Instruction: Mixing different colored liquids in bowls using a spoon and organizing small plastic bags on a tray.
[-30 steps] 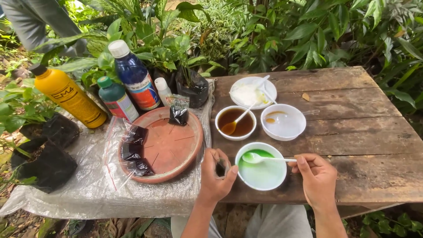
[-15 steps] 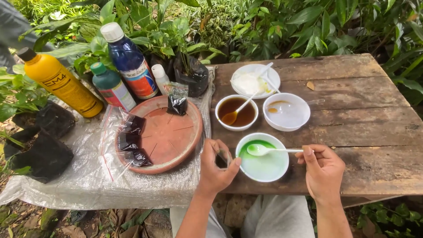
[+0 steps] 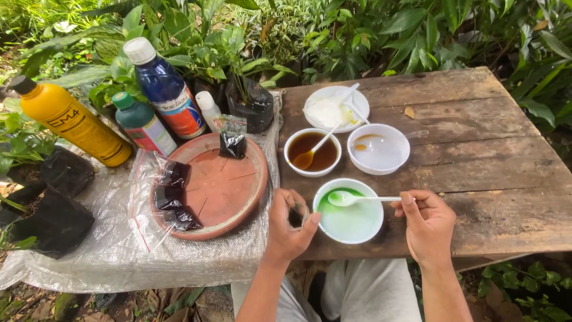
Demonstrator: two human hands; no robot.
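1. Near table edge: right hand (image 3: 430, 225) pinched white spoon (image 3: 363, 198) handle, fingers closed on it; spoon tip lay in green-liquid bowl (image 3: 349, 211).
2. Left hand (image 3: 290, 225) was curled round a small clear object at bowl's rim; what it was can't be told.
3. Risk: bowl sat close to edge; hard stirring could tip or slop it.
4. Farther in: brown-liquid bowl (image 3: 313, 152), terracotta saucer (image 3: 217, 185).

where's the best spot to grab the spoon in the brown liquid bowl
Probably the free end of the white handle, coming from above on the far right. The spoon lies tilted in the brown bowl: its scoop is sunk in liquid at the near left, while the handle rises clear over the far rim.
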